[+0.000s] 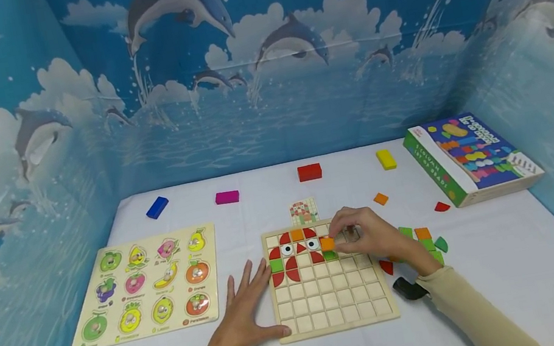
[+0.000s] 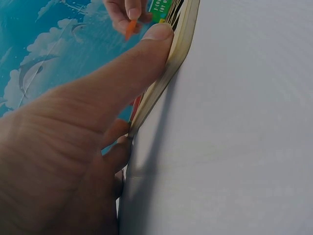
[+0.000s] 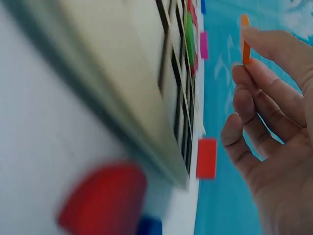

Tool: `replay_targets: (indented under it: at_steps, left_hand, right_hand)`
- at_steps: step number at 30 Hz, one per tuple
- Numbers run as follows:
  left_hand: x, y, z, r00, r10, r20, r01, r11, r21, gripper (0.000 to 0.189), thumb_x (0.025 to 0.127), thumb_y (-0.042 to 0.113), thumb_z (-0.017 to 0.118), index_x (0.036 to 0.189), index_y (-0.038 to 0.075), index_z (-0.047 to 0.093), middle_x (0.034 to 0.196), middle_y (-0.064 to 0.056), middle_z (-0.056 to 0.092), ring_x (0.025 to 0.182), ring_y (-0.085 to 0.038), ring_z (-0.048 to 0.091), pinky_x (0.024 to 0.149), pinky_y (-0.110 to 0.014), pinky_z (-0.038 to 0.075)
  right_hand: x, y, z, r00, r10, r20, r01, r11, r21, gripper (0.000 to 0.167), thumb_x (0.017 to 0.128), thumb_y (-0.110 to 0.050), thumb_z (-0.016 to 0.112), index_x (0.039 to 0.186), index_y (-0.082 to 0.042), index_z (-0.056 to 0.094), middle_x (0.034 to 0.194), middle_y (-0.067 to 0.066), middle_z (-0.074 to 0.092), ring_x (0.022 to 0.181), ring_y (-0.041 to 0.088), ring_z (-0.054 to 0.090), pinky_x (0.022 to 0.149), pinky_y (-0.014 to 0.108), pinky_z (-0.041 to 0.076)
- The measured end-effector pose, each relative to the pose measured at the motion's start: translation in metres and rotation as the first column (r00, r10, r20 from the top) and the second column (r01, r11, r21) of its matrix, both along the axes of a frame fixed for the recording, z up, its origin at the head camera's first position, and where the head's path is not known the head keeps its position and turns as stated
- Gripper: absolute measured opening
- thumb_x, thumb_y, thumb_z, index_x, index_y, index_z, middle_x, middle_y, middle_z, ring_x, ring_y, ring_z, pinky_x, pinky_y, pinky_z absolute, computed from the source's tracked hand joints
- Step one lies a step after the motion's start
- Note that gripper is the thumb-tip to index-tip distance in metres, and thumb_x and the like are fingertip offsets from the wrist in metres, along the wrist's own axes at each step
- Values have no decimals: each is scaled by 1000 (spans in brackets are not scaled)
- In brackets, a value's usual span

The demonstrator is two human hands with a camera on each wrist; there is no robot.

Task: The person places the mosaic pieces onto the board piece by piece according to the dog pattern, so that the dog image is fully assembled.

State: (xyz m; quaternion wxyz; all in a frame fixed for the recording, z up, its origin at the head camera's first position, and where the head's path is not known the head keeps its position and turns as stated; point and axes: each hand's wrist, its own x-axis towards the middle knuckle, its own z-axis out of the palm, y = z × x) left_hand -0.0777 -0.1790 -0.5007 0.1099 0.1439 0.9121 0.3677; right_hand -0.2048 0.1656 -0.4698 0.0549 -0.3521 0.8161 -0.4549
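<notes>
My right hand pinches an orange square tile between thumb and fingers, over the upper right of a wooden grid board. In the right wrist view the tile stands on edge between thumb and forefinger. My left hand lies spread at the board's left side, the thumb on its lower left corner. Red quarter-round pieces, green squares, an orange square and two eye tiles fill part of the upper rows.
A small picture card lies behind the board. Loose green tiles and red pieces are at the right, near a game box. A fruit puzzle board lies left. Blue, magenta, red and yellow blocks stand behind.
</notes>
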Motion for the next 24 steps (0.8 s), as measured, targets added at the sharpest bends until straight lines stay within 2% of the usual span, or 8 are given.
replay_targets:
  at_steps: [5,10,17,24]
  left_hand:
    - [0,-1,1,1000,4,26,-4,1000,-4,126,71,43,101,173,27,28,180,12,17,168,-18,-5,135,-51,-13]
    - [0,-1,1,1000,-2,17,1,1000,5,127,71,43,101,173,25,28,180,9,17,168,-21,-4,134,-53,-14]
    - [0,-1,0,1000,-4,-2,4,1000,17,125,71,44,100,172,23,30,180,7,19,169,-25,-1,134,-57,-12]
    - [0,-2,0,1000,-10,-3,10,1000,14,125,72,46,100,173,22,29,180,7,19,169,-25,-1,134,-56,-12]
  right_hand:
    - [9,-16,-3,997,71,-42,-73,997,-39,19,86,-5,91,103,-9,83,104,0,79,89,27,69,72,40,63]
    - [13,-26,-5,991,112,-78,-116,993,-38,22,84,-3,92,103,-10,83,101,-1,80,82,26,71,71,37,66]
    - [20,-39,-5,988,150,-22,-151,988,-34,19,86,-6,91,103,-10,83,100,-3,79,84,23,73,75,37,67]
    - [24,-48,-5,986,167,-2,-167,984,69,12,89,-12,90,99,-12,83,95,-5,76,83,18,66,75,27,60]
